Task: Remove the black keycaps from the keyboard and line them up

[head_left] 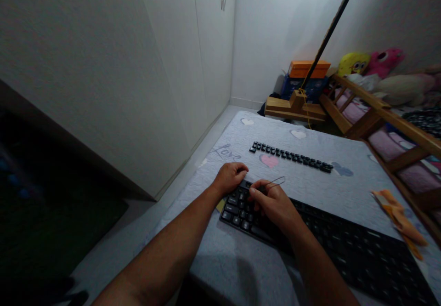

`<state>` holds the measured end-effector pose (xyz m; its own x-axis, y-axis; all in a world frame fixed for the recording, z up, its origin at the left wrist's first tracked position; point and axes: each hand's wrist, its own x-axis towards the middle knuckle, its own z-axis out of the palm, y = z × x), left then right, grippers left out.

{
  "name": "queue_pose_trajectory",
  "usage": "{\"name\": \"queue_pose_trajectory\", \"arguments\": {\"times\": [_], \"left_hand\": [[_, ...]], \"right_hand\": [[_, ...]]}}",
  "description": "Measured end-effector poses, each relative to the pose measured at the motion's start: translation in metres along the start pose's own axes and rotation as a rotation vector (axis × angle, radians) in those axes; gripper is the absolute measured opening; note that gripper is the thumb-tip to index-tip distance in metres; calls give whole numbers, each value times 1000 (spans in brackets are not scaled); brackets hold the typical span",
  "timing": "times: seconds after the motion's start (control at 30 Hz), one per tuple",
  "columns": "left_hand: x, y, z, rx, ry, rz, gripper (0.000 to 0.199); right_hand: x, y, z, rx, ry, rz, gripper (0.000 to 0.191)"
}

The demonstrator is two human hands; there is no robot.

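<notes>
A black keyboard [344,246] lies slantwise on the cloth-covered surface, with some keycaps gone along its top edge. My left hand [230,178] is closed at its upper left corner, fingers curled against the edge. Pinched in my right hand [272,202] is a thin bent wire [277,180], whose looped end sticks up past the fingers; its other end is hidden over the left keys. Beyond both hands, loose black keycaps [289,155] stand in two neat rows.
A light quilted cloth [220,237] with hearts covers the surface. Orange cloth [399,216] lies to the right, by a wooden rail [379,101]. A pole on a wooden base [292,106] and an orange box [309,69] stand behind. White cabinet doors [165,67] rise at left.
</notes>
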<state>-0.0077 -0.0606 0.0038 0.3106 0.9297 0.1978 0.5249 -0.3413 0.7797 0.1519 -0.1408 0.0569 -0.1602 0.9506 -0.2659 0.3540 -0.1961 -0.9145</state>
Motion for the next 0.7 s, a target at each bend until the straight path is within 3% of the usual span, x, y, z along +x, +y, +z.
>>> {"name": "queue_pose_trajectory", "arguments": {"times": [0.3, 0.7], "left_hand": [[0, 1, 0, 4, -4, -2, 20], [0, -1, 1, 16, -4, 7, 21]], "right_hand": [[-3, -1, 4, 34, -48, -18, 14], [-9, -1, 12, -253, 20, -157, 10]]}}
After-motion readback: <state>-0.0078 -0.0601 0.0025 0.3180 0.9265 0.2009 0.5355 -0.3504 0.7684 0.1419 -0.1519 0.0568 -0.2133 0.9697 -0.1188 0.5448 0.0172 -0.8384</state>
